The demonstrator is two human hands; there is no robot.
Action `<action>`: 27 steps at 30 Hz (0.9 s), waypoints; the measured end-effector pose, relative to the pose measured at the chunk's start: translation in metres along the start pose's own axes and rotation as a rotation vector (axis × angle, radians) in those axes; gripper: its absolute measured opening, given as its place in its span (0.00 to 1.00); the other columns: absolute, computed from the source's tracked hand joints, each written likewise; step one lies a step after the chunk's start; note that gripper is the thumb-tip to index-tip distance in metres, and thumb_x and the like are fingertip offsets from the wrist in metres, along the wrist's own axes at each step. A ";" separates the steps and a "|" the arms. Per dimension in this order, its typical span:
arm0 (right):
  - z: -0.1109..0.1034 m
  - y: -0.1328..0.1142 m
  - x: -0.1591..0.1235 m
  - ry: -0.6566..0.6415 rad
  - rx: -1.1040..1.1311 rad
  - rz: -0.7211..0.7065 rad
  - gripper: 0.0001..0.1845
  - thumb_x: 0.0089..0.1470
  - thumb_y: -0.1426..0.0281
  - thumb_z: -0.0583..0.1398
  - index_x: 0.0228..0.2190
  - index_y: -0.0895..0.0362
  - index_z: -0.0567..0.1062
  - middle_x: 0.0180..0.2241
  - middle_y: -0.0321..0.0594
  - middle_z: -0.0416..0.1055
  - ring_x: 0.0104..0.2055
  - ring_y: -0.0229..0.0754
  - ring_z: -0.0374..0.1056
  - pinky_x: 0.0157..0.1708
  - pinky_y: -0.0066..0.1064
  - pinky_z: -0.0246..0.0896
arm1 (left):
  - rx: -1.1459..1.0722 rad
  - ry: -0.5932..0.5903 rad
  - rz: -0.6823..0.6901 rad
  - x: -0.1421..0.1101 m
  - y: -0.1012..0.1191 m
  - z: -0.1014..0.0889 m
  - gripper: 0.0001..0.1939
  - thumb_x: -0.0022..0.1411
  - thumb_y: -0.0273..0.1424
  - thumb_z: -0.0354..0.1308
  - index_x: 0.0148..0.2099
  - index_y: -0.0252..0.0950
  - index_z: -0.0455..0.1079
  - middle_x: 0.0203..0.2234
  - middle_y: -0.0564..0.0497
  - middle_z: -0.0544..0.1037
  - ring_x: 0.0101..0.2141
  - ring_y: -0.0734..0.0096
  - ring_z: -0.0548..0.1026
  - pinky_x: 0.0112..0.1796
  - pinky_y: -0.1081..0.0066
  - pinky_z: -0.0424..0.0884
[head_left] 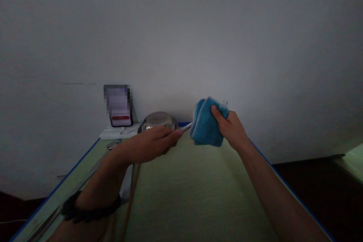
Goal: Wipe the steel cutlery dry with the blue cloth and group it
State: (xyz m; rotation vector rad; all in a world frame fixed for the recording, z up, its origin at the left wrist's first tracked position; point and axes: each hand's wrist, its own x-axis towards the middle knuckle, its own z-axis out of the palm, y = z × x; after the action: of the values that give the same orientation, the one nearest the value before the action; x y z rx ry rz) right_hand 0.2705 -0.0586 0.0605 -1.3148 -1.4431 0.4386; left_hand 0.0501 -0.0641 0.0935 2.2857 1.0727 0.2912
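1. My left hand point(154, 141) pinches a slim, shiny metal rod point(186, 127) between thumb and fingers, the far end angled up to my right.
2. My right hand point(231, 126) grips a folded, soft blue cloth with pale edging point(207, 124), thumb pressed flat on the near face, fingers mostly hidden behind it.
3. Rod and cloth meet between my hands, raised above the pale green table with a blue edge point(184, 189). The rod's end disappears at the cloth's left side; I cannot tell whether the fabric wraps around it or only covers it from the front.
4. To handle this well, I judge that my left pinch should be firm enough to stop the rod twisting, while the right hand presses evenly through the folds and leaves no loose corner to snag.
5. Short, straight strokes along the rod seem safer than bending it sideways.
6. Counting: two hands, one cloth, one visible rod, one rounded, shiny metal vessel point(159, 119) behind my left hand, and one dark-framed phone point(120, 106) standing upright at the far left.
7. I also count one black beaded wristband point(90, 210) and at least one thin brown stick point(131, 200); my forearm hides part of that area.
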 end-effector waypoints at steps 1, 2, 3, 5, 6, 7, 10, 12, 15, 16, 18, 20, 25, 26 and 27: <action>-0.003 -0.001 0.001 0.034 -0.047 -0.013 0.26 0.49 0.51 0.52 0.15 0.59 0.67 0.13 0.32 0.57 0.18 0.33 0.53 0.19 0.26 0.48 | -0.018 -0.026 -0.015 -0.001 0.000 0.000 0.25 0.63 0.47 0.37 0.23 0.36 0.58 0.16 0.57 0.61 0.19 0.77 0.60 0.22 0.76 0.58; -0.007 -0.002 0.002 0.070 -0.078 -0.027 0.26 0.49 0.51 0.52 0.14 0.59 0.66 0.13 0.32 0.57 0.18 0.33 0.53 0.19 0.26 0.48 | -0.030 -0.044 -0.030 -0.002 0.001 0.001 0.25 0.62 0.47 0.36 0.22 0.36 0.58 0.16 0.57 0.61 0.18 0.77 0.60 0.22 0.76 0.58; -0.009 -0.003 0.002 0.093 -0.094 -0.039 0.25 0.49 0.52 0.53 0.15 0.59 0.67 0.14 0.32 0.58 0.18 0.33 0.54 0.19 0.26 0.48 | -0.040 -0.057 -0.037 -0.003 0.002 0.001 0.26 0.62 0.48 0.36 0.22 0.36 0.58 0.15 0.57 0.61 0.18 0.77 0.60 0.22 0.76 0.58; -0.014 -0.003 0.003 0.082 -0.069 -0.052 0.21 0.47 0.54 0.56 0.20 0.60 0.71 0.18 0.34 0.65 0.21 0.35 0.60 0.22 0.27 0.53 | -0.058 -0.075 -0.027 -0.005 0.004 0.002 0.26 0.62 0.48 0.36 0.22 0.36 0.58 0.15 0.57 0.61 0.18 0.77 0.60 0.22 0.76 0.58; -0.016 -0.002 0.003 0.044 -0.032 -0.050 0.19 0.45 0.55 0.58 0.24 0.60 0.72 0.21 0.35 0.69 0.24 0.36 0.63 0.24 0.28 0.56 | -0.066 -0.083 -0.023 -0.005 0.004 0.001 0.25 0.62 0.48 0.37 0.23 0.36 0.59 0.16 0.57 0.61 0.19 0.77 0.61 0.22 0.76 0.59; -0.016 -0.002 0.002 -0.008 0.014 -0.044 0.18 0.44 0.56 0.60 0.28 0.60 0.73 0.25 0.37 0.71 0.26 0.38 0.65 0.27 0.29 0.59 | -0.073 -0.084 -0.025 -0.006 0.005 0.000 0.25 0.61 0.48 0.38 0.23 0.36 0.59 0.16 0.56 0.62 0.19 0.76 0.61 0.22 0.76 0.59; -0.015 -0.001 -0.001 -0.166 0.159 -0.024 0.19 0.42 0.58 0.62 0.34 0.59 0.73 0.33 0.39 0.73 0.32 0.40 0.68 0.32 0.31 0.62 | -0.096 -0.066 -0.058 -0.008 0.003 -0.003 0.23 0.59 0.48 0.41 0.24 0.35 0.60 0.17 0.56 0.62 0.20 0.76 0.61 0.22 0.76 0.59; -0.012 -0.003 -0.003 -0.182 0.200 -0.026 0.18 0.43 0.58 0.61 0.33 0.59 0.73 0.31 0.38 0.73 0.31 0.38 0.67 0.31 0.30 0.62 | -0.129 -0.066 -0.061 -0.007 0.001 -0.004 0.22 0.59 0.48 0.42 0.25 0.35 0.60 0.18 0.56 0.61 0.20 0.77 0.60 0.22 0.76 0.58; -0.008 -0.006 -0.004 -0.059 0.082 -0.047 0.19 0.46 0.55 0.58 0.22 0.59 0.69 0.20 0.32 0.65 0.22 0.33 0.60 0.23 0.25 0.55 | -0.188 -0.096 -0.008 -0.004 -0.004 -0.002 0.23 0.60 0.47 0.41 0.24 0.35 0.59 0.16 0.57 0.60 0.19 0.78 0.58 0.21 0.76 0.57; -0.006 -0.006 -0.005 0.006 0.024 -0.054 0.21 0.47 0.54 0.56 0.18 0.59 0.66 0.17 0.31 0.61 0.20 0.32 0.56 0.21 0.25 0.51 | -0.205 -0.106 0.013 -0.003 -0.004 -0.001 0.23 0.61 0.47 0.40 0.23 0.35 0.58 0.16 0.57 0.59 0.18 0.78 0.57 0.21 0.76 0.56; -0.001 -0.004 -0.006 0.145 -0.036 -0.046 0.24 0.49 0.53 0.54 0.14 0.58 0.60 0.14 0.29 0.54 0.18 0.31 0.50 0.19 0.25 0.46 | -0.227 -0.107 0.036 0.000 -0.004 0.001 0.24 0.61 0.46 0.39 0.21 0.35 0.55 0.14 0.58 0.57 0.17 0.79 0.56 0.20 0.76 0.55; 0.010 0.002 -0.008 0.245 0.030 0.007 0.25 0.49 0.52 0.53 0.14 0.57 0.60 0.14 0.29 0.53 0.19 0.31 0.50 0.19 0.25 0.45 | -0.220 -0.067 0.028 0.002 -0.002 0.002 0.24 0.62 0.46 0.39 0.20 0.36 0.54 0.13 0.58 0.56 0.16 0.79 0.55 0.19 0.76 0.54; 0.037 0.011 -0.014 0.340 0.500 0.201 0.21 0.47 0.51 0.54 0.23 0.58 0.68 0.19 0.32 0.63 0.21 0.34 0.58 0.22 0.26 0.54 | -0.145 0.064 0.025 0.007 0.014 0.015 0.24 0.63 0.44 0.38 0.20 0.36 0.55 0.13 0.57 0.59 0.16 0.78 0.58 0.20 0.75 0.55; 0.040 0.010 -0.015 0.338 0.595 0.237 0.20 0.45 0.52 0.56 0.24 0.57 0.68 0.19 0.31 0.64 0.20 0.34 0.59 0.22 0.27 0.55 | -0.130 0.074 0.025 0.008 0.017 0.020 0.24 0.63 0.43 0.37 0.20 0.36 0.55 0.13 0.57 0.59 0.16 0.77 0.59 0.20 0.74 0.55; 0.041 0.008 -0.017 0.329 0.676 0.272 0.19 0.44 0.53 0.57 0.24 0.57 0.68 0.18 0.30 0.64 0.19 0.34 0.59 0.21 0.26 0.56 | -0.115 0.078 0.024 0.010 0.019 0.025 0.24 0.63 0.43 0.36 0.20 0.36 0.55 0.13 0.57 0.60 0.16 0.77 0.59 0.21 0.74 0.56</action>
State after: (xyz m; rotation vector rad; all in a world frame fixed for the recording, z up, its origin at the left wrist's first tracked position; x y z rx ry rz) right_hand 0.2357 -0.0550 0.0318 -0.9640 -0.7396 0.7698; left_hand 0.0794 -0.0763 0.0845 2.2018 1.0408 0.4440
